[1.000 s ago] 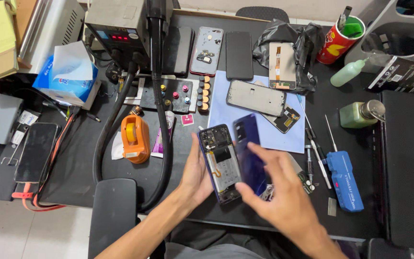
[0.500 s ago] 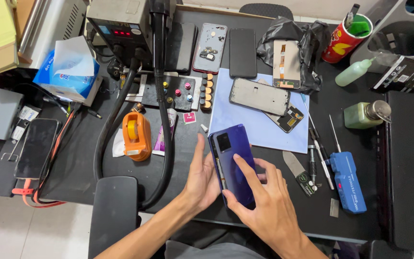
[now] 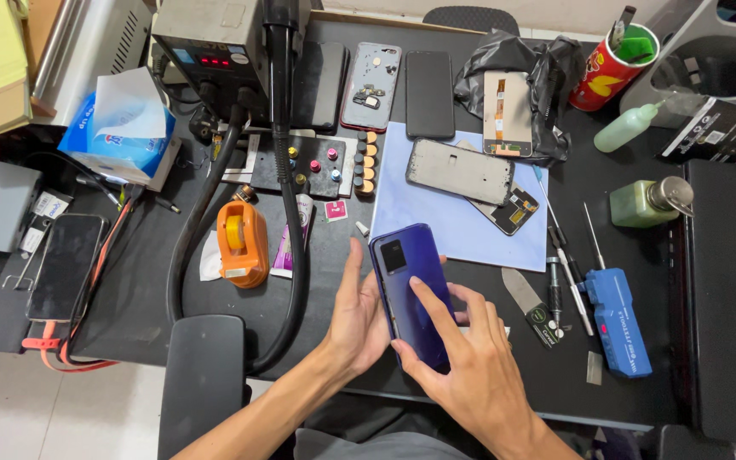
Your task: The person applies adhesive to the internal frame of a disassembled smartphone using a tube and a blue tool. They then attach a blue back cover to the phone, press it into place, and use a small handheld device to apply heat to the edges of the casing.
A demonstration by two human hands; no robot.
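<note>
At far left we see a blue tissue box [image 3: 121, 136] with a tissue sticking up, then an orange tape dispenser [image 3: 243, 243]. Our left hand [image 3: 358, 315] and right hand [image 3: 462, 362] clasp the blue phone [image 3: 413, 285], back up, above the desk's near edge. A red cup [image 3: 611, 72] holds tools.

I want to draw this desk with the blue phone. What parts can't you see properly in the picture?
Head view:
- Blue phone: its lower end is covered by the right hand; the underside faces away.
- Left hand: its fingers are hidden behind the phone.
- Black tray: cut off by the right edge.
- Tissue box: its print is too small to make out.
- Black bag: its contents are hidden.
</note>
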